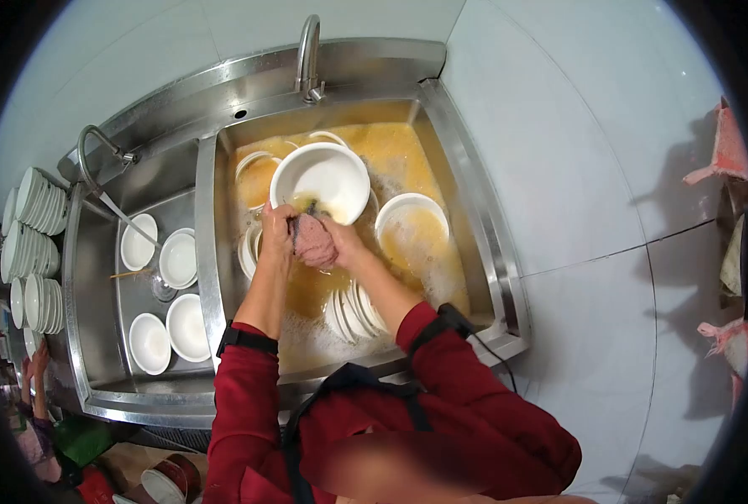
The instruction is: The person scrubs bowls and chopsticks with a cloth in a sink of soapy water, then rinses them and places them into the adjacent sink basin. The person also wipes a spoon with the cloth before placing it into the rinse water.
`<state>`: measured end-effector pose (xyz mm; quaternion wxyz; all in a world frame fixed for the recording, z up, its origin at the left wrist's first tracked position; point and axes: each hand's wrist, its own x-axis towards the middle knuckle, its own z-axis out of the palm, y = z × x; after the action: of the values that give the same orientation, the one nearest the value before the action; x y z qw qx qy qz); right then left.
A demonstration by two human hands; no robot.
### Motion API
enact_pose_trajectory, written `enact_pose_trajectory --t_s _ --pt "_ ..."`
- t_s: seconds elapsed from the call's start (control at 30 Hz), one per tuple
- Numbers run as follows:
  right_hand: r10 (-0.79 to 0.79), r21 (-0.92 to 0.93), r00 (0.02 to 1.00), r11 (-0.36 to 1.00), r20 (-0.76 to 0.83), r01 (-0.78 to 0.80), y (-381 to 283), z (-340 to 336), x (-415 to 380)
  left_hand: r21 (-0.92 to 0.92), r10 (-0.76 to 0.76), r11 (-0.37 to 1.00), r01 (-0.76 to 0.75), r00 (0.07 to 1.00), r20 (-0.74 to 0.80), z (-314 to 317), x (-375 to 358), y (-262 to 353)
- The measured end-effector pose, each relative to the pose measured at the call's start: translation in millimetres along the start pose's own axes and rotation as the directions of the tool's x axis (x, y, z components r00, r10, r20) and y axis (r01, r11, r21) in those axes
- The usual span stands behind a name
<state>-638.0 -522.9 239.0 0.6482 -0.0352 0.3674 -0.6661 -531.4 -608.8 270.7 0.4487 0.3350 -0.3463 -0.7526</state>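
Note:
A large white bowl is tilted above the cloudy orange water in the right-hand sink, with some liquid and dark scraps at its near edge. My left hand is closed at the bowl's near left edge, against a pink cloth. On the cloth's other side, my right hand is closed around it, just below the bowl's rim. Around them in the water lie another white bowl on the right and a row of white plates nearer my body.
The left sink holds several white bowls under a curved faucet. Stacked plates stand at the far left, where another person's hands reach in. A second faucet rises behind the right sink. Pink cloths hang on the right wall.

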Motion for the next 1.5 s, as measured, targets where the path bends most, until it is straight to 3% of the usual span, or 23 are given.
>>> enact_pose_trajectory --t_s 0.1,0.13,0.2,0.3,0.43,0.53,0.63,0.7,0.73,0.77,0.83,0.9,0.97,1.0,1.03,1.07,1.1,1.2,1.3,1.33,1.4,1.43,1.5 --pt "-0.065 -0.602 0.997 0.798 -0.049 0.023 -47.1 1.5 -14.5 -0.07 -0.022 0.997 0.022 1.0 -0.006 0.7 -5.4 27.1" --pt "-0.061 -0.612 0.997 0.79 -0.038 0.025 -62.3 -2.4 -12.4 0.091 -0.083 0.993 0.075 0.993 0.089 -0.4 -6.2 42.3" --pt "-0.222 -0.974 0.949 -0.009 0.224 0.228 -80.9 -9.4 -6.5 0.449 -0.185 0.891 0.062 0.954 0.236 -10.9 2.9 52.7" --pt "-0.148 -0.956 0.989 -0.291 0.025 -0.019 -101.4 29.0 -18.0 0.641 -0.225 0.766 -0.041 0.918 0.328 -4.3 8.0 50.3" --pt "-0.304 -0.992 0.951 -0.093 -0.056 -0.088 -75.6 -5.4 5.0 0.443 -0.068 0.896 0.01 0.991 0.116 -5.5 -0.1 29.5" --pt "-0.176 -0.986 0.977 -0.097 -0.117 -0.135 -49.8 -37.6 12.2 0.302 -0.028 0.951 0.071 0.989 -0.147 -24.6 -0.7 1.3" --pt "-0.114 -0.987 0.985 -0.079 -0.129 -0.138 -49.1 -39.6 8.6 0.458 0.145 0.887 -0.057 0.976 -0.159 -27.2 -11.4 -18.0" --pt "-0.306 -0.903 0.938 0.43 -0.161 -0.015 -49.0 -31.7 12.7 0.523 0.176 0.846 -0.101 0.98 -0.096 -25.4 -17.4 -24.9" --pt "-0.471 -0.871 0.882 0.427 0.014 0.242 -43.4 -20.4 12.3 0.557 0.186 0.828 -0.069 0.97 -0.156 -10.6 -26.9 -23.6" --pt "-0.475 -0.87 0.88 0.426 0.018 0.248 -40.5 -10.4 10.8 0.586 0.198 0.809 -0.038 0.957 -0.213 1.3 -34.8 -23.8" --pt "-0.107 -0.948 0.981 0.26 0.16 0.183 -35.1 5.5 4.9 0.48 0.199 0.873 -0.085 0.961 -0.193 4.0 -40.0 -37.6" --pt "-0.12 -0.878 0.956 0.376 0.269 0.295 -1.1 -0.8 7.6 0.181 0.072 0.983 -0.03 0.971 -0.23 4.3 -40.1 -50.4" --pt "-0.215 -0.868 0.847 -0.006 0.487 0.497 22.8 -14.7 -12.1 0.161 0.061 0.987 -0.015 0.958 -0.279 -23.7 -24.9 -73.9" --pt "-0.215 -0.868 0.847 -0.006 0.485 0.496 24.9 -21.6 -26.9 0.297 -0.003 0.949 0.103 0.948 -0.319 -32.2 -24.8 -69.4" --pt "-0.028 -0.812 0.834 -0.248 0.551 0.529 19.0 -31.2 -45.9 0.42 -0.06 0.88 0.223 0.928 -0.367 -37.8 -25.3 -67.6" --pt "0.172 -0.686 0.814 -0.457 0.555 0.565 10.5 -37.0 -62.6 0.233 -0.142 0.944 0.236 0.922 -0.36 -41.0 -24.3 -72.4" --pt "0.177 -0.687 0.815 -0.457 0.552 0.565 -3.4 -33.7 -72.9 0.228 -0.145 0.944 0.239 0.921 -0.362 -35.2 -29.1 -68.1" --pt "0.36 -0.685 0.924 -0.643 0.125 0.343 -41.0 -11.4 -57.9 0.416 -0.289 0.822 0.388 0.915 -0.282 -30.7 -26.3 -56.6" --pt "0.062 -0.691 0.941 -0.664 0.332 0.287 -26.3 -25.1 -35.5 0.314 -0.579 0.669 0.674 0.737 -0.348 2.1 -41.8 -15.0" --pt "0.085 -0.681 0.935 -0.663 0.344 0.311 -11.7 -36.2 -19.2 0.276 -0.564 0.732 0.623 0.781 -0.267 -13.0 -33.2 -35.5" --pt "-0.258 -0.846 0.886 -0.483 0.385 0.227 20.4 -50.9 14.0 0.247 -0.538 0.771 0.587 0.808 -0.242 -16.3 -34.6 -47.6" --pt "-0.24 -0.841 0.886 -0.482 0.396 0.246 22.2 -44.3 14.5 0.23 -0.521 0.798 0.556 0.83 -0.199 -12.9 -39.0 -47.4" --pt "-0.188 -0.867 0.862 0.078 0.472 0.492 21.0 -40.5 17.4 0.214 -0.528 0.791 0.574 0.816 -0.236 -4.5 -47.7 -35.6"
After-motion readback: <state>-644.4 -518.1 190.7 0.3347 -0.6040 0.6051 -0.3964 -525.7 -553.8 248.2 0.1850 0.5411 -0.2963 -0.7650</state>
